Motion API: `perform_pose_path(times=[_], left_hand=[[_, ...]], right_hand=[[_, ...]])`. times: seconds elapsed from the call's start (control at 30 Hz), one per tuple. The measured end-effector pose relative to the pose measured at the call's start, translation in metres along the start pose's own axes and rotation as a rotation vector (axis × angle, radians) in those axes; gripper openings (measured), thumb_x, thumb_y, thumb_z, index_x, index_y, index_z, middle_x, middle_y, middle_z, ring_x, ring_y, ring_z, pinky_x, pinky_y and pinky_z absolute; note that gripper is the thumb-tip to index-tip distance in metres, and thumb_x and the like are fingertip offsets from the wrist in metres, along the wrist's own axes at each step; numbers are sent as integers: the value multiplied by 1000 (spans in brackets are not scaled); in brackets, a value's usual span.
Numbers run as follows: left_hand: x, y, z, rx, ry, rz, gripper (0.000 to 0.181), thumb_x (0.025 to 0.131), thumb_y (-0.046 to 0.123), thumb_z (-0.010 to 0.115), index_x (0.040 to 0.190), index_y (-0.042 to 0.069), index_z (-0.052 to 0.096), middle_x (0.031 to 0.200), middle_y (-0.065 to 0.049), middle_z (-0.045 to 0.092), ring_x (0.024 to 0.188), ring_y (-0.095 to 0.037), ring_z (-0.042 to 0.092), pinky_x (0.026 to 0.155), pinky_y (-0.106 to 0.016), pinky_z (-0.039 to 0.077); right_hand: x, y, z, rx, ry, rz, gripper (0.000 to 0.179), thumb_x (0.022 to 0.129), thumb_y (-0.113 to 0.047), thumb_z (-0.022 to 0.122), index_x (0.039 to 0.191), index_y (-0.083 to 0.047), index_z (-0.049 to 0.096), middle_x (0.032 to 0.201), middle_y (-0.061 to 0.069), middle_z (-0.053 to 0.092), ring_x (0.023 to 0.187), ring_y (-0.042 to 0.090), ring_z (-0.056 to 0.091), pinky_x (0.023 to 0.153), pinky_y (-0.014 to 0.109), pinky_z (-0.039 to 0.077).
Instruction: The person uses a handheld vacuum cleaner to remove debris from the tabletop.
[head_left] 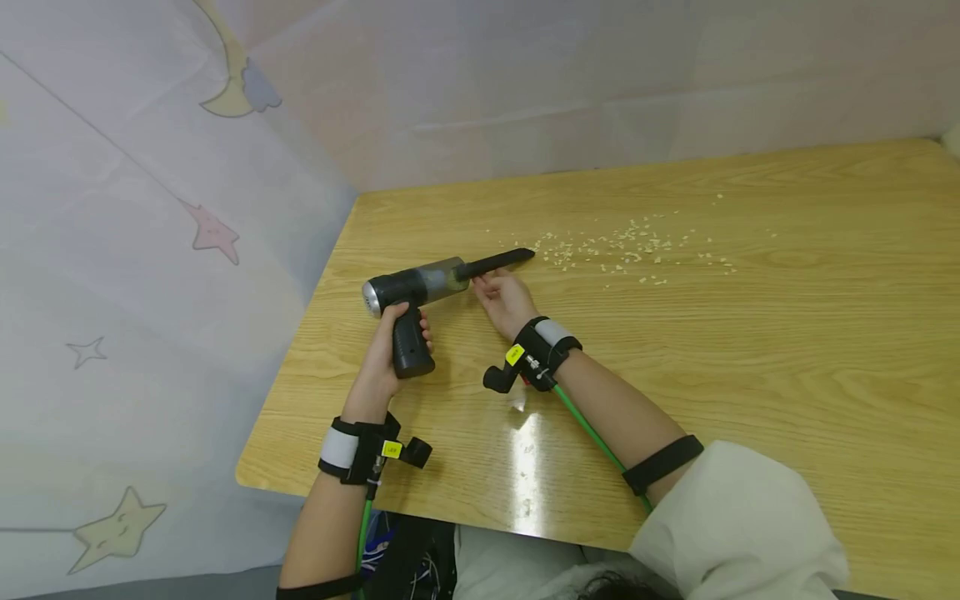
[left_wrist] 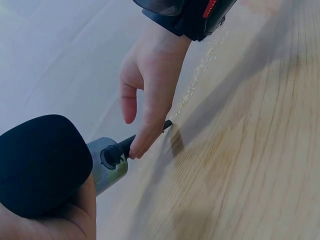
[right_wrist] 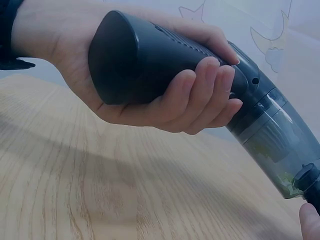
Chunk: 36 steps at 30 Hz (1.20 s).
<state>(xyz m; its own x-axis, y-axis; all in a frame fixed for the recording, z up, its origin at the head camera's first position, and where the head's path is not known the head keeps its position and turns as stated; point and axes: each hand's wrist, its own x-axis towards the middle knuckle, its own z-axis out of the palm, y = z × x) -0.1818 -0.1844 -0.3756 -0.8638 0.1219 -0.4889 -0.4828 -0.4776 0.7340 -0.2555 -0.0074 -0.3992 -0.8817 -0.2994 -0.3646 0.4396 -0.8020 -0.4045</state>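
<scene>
A dark handheld vacuum cleaner (head_left: 438, 279) with a clear dust cup and a long black crevice nozzle (head_left: 498, 263) is held above the wooden table. My left hand (right_wrist: 165, 95) grips its handle (head_left: 410, 343), fingers wrapped round it and thumb up near the body. Under the nozzle's base, close to the dust cup, is my right hand (head_left: 507, 302). In the left wrist view its fingers are extended and the thumb passes in front of the nozzle; whether they touch it is unclear. Greenish bits show inside the dust cup (right_wrist: 275, 150).
Small pale crumbs (head_left: 630, 246) lie scattered on the wooden table (head_left: 750, 358), right of the nozzle tip. A patterned cloth (head_left: 135, 292) hangs along the left side and behind the table. Both wrists wear camera straps with green cables.
</scene>
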Motion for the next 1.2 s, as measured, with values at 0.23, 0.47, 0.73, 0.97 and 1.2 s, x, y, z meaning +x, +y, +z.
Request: perform_pose_path(times=[0.23,0.47,0.73,0.97,1.2], left_hand=[[7,-1,7,-12,-4,-8,26,98,36,43,111,13,45,80,5,54,64,-6,53,61,-19,48],[13,0,15,-17,1,-23,26,97,37,45,107,13,48,79,5,55,65,-6,53,61,-18,48],[9,1,10,-26,9,-23,27,98,37,43,107,11,46,76,5,55,62,-6,52,59,-19,48],[2,4,-1,-24,9,-2,27,98,38,42,105,12,46,76,5,55,63,-6,52,61,-18,48],[-1,6,-5,-30,31,7,27,99,38,43,104,12,47,75,5,55,62,-7,52,60,-18,48]], right_hand=[[2,-6,-5,2,-1,-11,77,91,17,25,154,-17,-4,161,15,8,148,17,19,119,24,22],[4,-12,-8,-5,-1,-22,77,91,18,23,154,-18,-3,160,17,8,148,20,18,119,25,22],[4,-9,-7,12,-28,17,81,88,20,21,154,-19,-5,159,19,12,149,22,17,121,27,18],[7,1,-1,0,-55,39,83,86,21,20,154,-20,-6,159,19,11,149,23,16,122,29,17],[12,6,5,1,-41,62,83,87,21,22,154,-20,-6,159,18,12,149,22,18,121,28,18]])
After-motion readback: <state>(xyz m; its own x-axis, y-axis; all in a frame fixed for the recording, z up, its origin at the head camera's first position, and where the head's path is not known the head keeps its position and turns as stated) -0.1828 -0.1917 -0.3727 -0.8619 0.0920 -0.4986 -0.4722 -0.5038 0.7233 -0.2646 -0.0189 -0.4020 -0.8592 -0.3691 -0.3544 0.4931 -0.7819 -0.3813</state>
